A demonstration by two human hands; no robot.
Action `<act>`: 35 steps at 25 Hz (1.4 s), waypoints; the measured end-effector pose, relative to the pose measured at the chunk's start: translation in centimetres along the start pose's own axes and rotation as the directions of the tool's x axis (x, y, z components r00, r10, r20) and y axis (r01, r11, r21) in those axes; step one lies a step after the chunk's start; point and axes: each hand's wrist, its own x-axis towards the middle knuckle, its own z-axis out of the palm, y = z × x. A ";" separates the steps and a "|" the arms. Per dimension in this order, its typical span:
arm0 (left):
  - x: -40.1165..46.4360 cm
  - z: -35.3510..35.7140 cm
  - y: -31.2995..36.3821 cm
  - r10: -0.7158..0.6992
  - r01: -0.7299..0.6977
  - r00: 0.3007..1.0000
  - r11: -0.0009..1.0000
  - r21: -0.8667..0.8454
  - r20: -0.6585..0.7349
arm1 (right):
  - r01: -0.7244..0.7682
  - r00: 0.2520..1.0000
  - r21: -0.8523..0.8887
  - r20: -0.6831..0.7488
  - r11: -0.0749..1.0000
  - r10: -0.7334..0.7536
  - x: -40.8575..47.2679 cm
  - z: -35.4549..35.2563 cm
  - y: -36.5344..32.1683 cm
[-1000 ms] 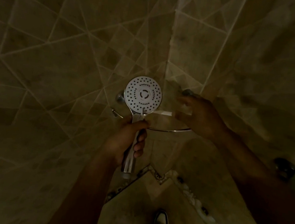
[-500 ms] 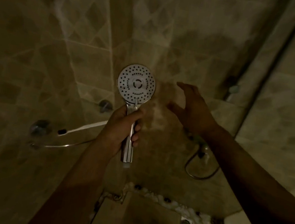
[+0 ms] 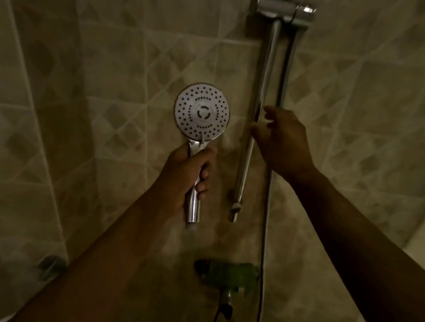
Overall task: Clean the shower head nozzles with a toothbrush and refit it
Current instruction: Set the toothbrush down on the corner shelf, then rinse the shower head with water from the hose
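A round chrome shower head with a white, dotted nozzle face points toward me. My left hand grips its chrome handle, whose open lower end has no hose on it. My right hand is up at the vertical chrome slide rail, fingers spread and loosely bent beside it; whether they touch the rail is unclear. The shower hose hangs just behind that hand. No toothbrush is in view.
A chrome holder bracket sits at the top of the rail. The mixer valve is low on the tiled wall, with the hose looping below it. A small round wall fitting sits at lower left. The light is dim.
The view has swung right and up from the corner shelf to the rail wall. My right hand rose from the shelf to the rail. The left hand keeps its grip on the shower head.
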 end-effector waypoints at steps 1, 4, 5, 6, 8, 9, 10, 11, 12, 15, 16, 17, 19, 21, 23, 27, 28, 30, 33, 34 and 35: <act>1.3 0.8 1.3 0.030 -0.030 1.000 1.000 0.008 -0.002 | -0.019 1.000 -0.004 -0.022 1.000 0.019 1.9 -0.7 0.2; 4.3 2.6 4.7 0.085 -0.085 0.996 0.996 0.020 0.006 | -0.090 0.991 0.028 -0.099 0.996 0.092 6.3 -2.1 1.0; 5.0 3.1 5.6 0.101 -0.101 0.995 0.995 0.025 0.015 | -0.104 0.988 0.011 -0.111 0.995 0.104 7.5 -2.4 1.2; 5.7 3.6 6.5 0.114 -0.115 0.993 0.993 0.027 0.023 | -0.114 0.987 -0.020 -0.117 0.993 0.110 8.6 -2.6 1.4; 6.9 4.6 8.2 0.132 -0.133 0.991 0.991 0.027 0.030 | -0.133 0.984 -0.078 -0.132 0.988 0.122 10.2 -2.6 1.6; 7.4 5.0 8.9 0.145 -0.145 0.989 0.989 0.025 0.032 | -0.139 0.982 -0.089 -0.139 0.986 0.126 10.7 -2.5 1.6; 7.9 5.4 9.5 0.164 -0.164 0.986 0.986 0.023 0.035 | -0.135 0.981 -0.096 -0.150 0.986 0.119 11.1 -2.5 1.6; 8.2 5.7 10.1 0.182 -0.183 0.983 0.983 0.026 0.036 | -0.130 0.981 -0.094 -0.159 0.987 0.114 11.4 -2.4 1.6; 8.6 5.9 10.6 0.198 -0.199 0.980 0.979 0.036 0.034 | -0.123 0.979 -0.080 -0.171 0.989 0.108 11.5 -2.4 1.7; 9.5 6.3 11.9 0.240 -0.242 0.970 0.967 0.075 0.032 | -0.086 0.967 -0.011 -0.244 0.996 0.080 12.4 -3.0 2.0; 9.8 6.5 12.2 0.249 -0.251 0.968 0.965 0.077 0.034 | -0.067 0.960 0.005 -0.272 0.998 0.066 12.9 -3.3 2.3; 10.0 6.7 12.6 0.256 -0.258 0.966 0.963 0.074 0.038 | -0.049 0.954 0.006 -0.296 0.999 0.048 13.3 -3.4 2.5; 10.2 7.0 13.1 0.268 -0.271 0.962 0.960 0.068 0.041 | -0.005 0.941 -0.013 -0.337 1.000 0.000 14.2 -3.9 3.0; 10.2 7.3 13.5 0.289 -0.292 0.956 0.954 0.063 0.047 | 0.026 0.923 -0.011 -0.384 1.000 -0.028 15.0 -4.6 3.3; 10.2 7.4 14.1 0.316 -0.319 0.947 0.945 0.068 0.057 | 0.037 0.909 -0.015 -0.414 0.999 -0.040 15.9 -5.6 3.6; 10.0 7.4 14.7 0.321 -0.324 0.946 0.943 0.074 0.048 | 0.016 0.913 0.034 -0.408 0.999 0.000 16.6 -6.5 3.7; 10.0 7.4 14.7 0.315 -0.318 0.948 0.946 0.068 0.045 | 0.009 0.913 0.079 -0.407 0.997 0.024 16.4 -6.4 3.6; 9.6 7.3 14.3 0.306 -0.308 0.951 0.949 0.060 0.049 | 0.005 0.914 0.165 -0.401 0.986 0.062 15.5 -6.2 3.3; 8.6 7.0 13.4 0.294 -0.297 0.954 0.953 0.063 0.054 | 0.001 0.940 0.306 -0.324 0.952 0.103 13.2 -6.0 2.9; 8.1 6.9 13.1 0.293 -0.296 0.955 0.953 0.066 0.054 | -0.007 0.949 0.334 -0.296 0.942 0.112 12.3 -5.8 2.8; 7.7 6.7 12.8 0.290 -0.294 0.955 0.954 0.066 0.057 | -0.013 0.954 0.344 -0.278 0.939 0.115 11.5 -5.7 2.6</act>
